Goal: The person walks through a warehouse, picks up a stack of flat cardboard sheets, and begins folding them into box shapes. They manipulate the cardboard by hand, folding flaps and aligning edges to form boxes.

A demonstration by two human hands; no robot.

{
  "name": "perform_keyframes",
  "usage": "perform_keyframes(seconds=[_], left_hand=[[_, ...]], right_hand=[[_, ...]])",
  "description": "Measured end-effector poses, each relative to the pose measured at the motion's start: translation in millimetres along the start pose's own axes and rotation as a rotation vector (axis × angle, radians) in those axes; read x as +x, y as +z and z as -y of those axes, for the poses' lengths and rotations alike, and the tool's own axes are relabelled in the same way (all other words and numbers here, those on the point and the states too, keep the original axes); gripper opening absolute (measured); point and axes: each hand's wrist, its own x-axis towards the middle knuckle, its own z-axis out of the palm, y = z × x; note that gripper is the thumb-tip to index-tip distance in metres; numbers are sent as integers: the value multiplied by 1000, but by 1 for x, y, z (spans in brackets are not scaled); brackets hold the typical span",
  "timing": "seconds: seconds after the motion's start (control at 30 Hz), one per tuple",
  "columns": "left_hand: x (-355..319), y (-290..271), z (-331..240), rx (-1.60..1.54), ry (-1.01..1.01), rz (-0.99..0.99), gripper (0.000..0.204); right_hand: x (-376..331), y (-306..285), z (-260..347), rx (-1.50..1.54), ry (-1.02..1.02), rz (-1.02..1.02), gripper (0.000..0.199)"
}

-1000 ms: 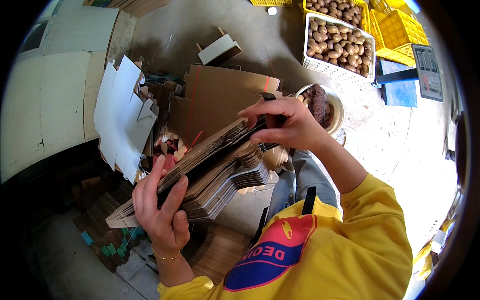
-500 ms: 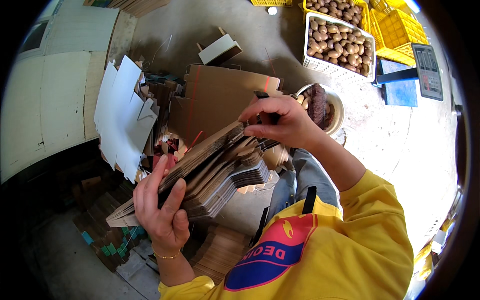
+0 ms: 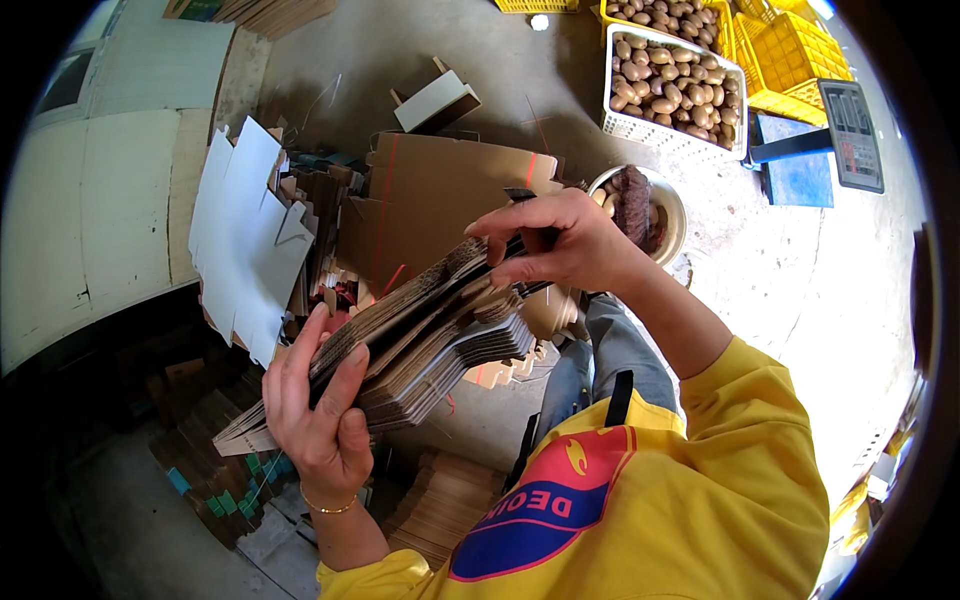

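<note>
A thick stack of flattened cardboard cartons (image 3: 432,350) slants across the middle, standing on edge with its layers fanned slightly apart. My left hand (image 3: 318,415) grips its lower left end, fingers over the far side and thumb on the near side. At the upper right end my right hand (image 3: 570,235) closes its thumb and fingers on the top edges of the sheets. Something small and dark shows by the right fingers; its kind I cannot make out. Behind the stack lies a large brown cardboard sheet (image 3: 455,185) with red lines.
White cardboard sheets (image 3: 240,240) lean at the left. More flattened cartons (image 3: 445,505) lie below. A round bowl (image 3: 680,215) with brown fruit stands right of my hand. Farther back are a white crate (image 3: 640,125) of brown oval fruit, yellow crates (image 3: 795,60) and a scale (image 3: 850,140).
The upper layers of the stack have bent and spread, with a wider dark gap between them. My right hand has shifted slightly left; my left hand keeps its hold, moving slightly.
</note>
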Motion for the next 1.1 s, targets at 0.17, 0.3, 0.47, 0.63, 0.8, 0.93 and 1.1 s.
perform_keyframes(seconds=[0.17,0.3,0.47,0.63,0.8,0.93,1.1], left_hand=[[-3,2,5,-23,59,-26,40],[-4,1,4,-28,63,-21,40],[0,1,-1,-11,1,-10,39],[-1,1,0,-12,6,-8,41],[-1,0,1,-15,7,0,41],[-1,2,2,-43,43,-26,41],[-4,1,4,-39,73,-37,39]], right_hand=[[1,9,-13,-213,-231,-202,27],[-3,14,-4,-161,-71,-197,26],[-7,9,-11,84,16,-93,34],[-8,0,-6,104,81,30,44],[-6,2,-6,73,25,11,41],[-5,7,-15,-33,-64,-104,30],[-6,15,-3,-148,-26,-203,23]])
